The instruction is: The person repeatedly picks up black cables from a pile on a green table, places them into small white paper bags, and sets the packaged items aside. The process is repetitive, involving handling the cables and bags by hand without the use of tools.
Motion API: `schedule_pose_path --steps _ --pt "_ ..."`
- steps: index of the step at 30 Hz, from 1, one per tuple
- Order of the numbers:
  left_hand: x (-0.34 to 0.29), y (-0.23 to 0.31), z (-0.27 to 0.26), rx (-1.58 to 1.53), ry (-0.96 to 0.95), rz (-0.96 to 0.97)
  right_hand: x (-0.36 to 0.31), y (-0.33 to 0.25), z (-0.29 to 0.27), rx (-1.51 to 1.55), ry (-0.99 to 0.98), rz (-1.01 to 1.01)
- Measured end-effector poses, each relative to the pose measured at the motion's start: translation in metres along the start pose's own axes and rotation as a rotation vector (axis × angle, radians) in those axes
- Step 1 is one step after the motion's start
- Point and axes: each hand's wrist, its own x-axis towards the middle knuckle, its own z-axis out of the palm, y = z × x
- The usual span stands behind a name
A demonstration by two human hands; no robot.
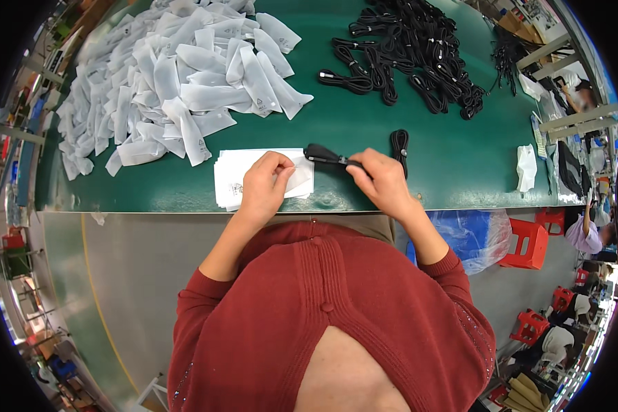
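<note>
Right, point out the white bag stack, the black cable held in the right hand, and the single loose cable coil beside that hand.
White bag stack (231, 170): head view, bare left side.
Held black cable (322, 155): head view, its bundled loops.
Loose cable coil (399, 146): head view, middle loops.

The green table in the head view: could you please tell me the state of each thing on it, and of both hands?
Left hand, pinching the top white bag
White bag stack, flat, slightly uneven
Right hand, closed on a cable
Held cable, coiled
Lone cable, coiled
Black cable pile, heaped, coiled
White pouch pile, heaped
</note>
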Motion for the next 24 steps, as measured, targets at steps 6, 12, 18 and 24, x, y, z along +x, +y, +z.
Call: schedule_pose_path --steps 6,12,18,24 --pt "0.001 0.004 -0.005 -0.061 -0.007 -0.013 -0.005 -0.006 -0.002 -0.078 -0.128 -0.057" --pt "0.0 0.014 -0.007 0.026 -0.087 0.318 -0.005 0.001 0.008 0.403 -0.339 0.289" --pt "0.005 0.027 -0.015 0.148 -0.101 0.465 -0.004 0.005 0.014 1.194 -0.481 1.068" --pt "0.005 0.025 -0.023 0.033 -0.086 0.276 -0.009 -0.006 0.016 1.158 -0.403 1.038"
